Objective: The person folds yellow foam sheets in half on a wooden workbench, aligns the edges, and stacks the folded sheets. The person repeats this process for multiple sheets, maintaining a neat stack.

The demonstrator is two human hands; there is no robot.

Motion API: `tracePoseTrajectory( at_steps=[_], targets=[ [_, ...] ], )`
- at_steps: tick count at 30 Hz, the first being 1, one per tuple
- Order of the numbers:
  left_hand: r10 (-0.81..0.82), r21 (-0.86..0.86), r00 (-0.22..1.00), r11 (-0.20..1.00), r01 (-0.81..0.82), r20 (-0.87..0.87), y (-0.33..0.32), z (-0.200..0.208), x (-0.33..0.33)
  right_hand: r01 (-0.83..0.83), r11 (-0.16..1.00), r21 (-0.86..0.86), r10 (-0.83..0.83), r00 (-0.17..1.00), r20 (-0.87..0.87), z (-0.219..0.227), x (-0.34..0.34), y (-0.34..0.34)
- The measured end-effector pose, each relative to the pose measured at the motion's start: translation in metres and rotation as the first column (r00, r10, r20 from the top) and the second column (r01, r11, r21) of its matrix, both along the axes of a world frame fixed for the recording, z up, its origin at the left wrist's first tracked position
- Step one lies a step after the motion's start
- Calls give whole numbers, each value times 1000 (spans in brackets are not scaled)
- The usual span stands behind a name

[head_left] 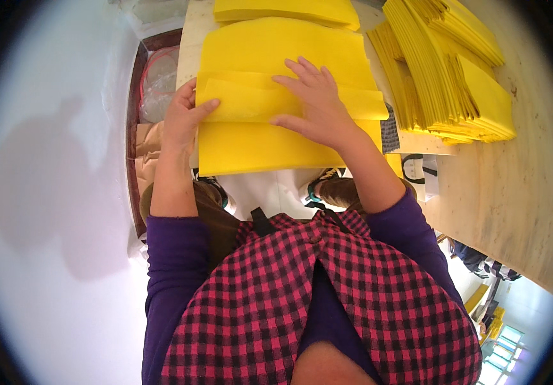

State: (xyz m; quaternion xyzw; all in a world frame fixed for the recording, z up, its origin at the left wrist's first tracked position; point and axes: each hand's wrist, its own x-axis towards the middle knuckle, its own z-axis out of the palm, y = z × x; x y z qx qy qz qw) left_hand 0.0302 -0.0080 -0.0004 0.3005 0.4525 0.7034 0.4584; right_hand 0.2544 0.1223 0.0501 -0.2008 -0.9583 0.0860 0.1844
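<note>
A wide yellow sheet (283,48), which looks like felt or non-woven cloth, lies in front of me with a folded band (244,96) running across its middle. My left hand (183,119) pinches the left end of that band, thumb on top and the other fingers partly hidden at the edge. Over the right half of the band, my right hand (318,102) has its fingers spread and its palm down. Whether its palm presses on the cloth I cannot tell. The sheet's near part (276,149) reaches past the table edge toward me.
More yellow cloth (286,9) lies at the far edge. On the wooden table (481,179) to the right stands a thick stack of folded yellow pieces (436,70). A white wall (52,192) is close on my left, beside a dark-framed box (154,83) holding clear plastic and brown paper.
</note>
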Motion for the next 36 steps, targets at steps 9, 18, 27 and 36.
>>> tracePoseTrajectory(
  at_steps=[9,18,27,36],
  targets=[
    [130,-55,986,991,-124,105,0,-12,-5,-144,988,54,140,988,63,21,2,-31],
    [73,-13,969,997,-72,235,0,-16,-6,-194,964,-183,226,960,168,41,31,-68],
    [89,-35,994,996,-87,67,0,-11,-3,-17,981,-194,-1,996,-92,29,34,-33],
    [59,-1,998,998,-59,24,0,-3,-2,-7,999,-46,1,992,-123,15,13,-17]
  ],
)
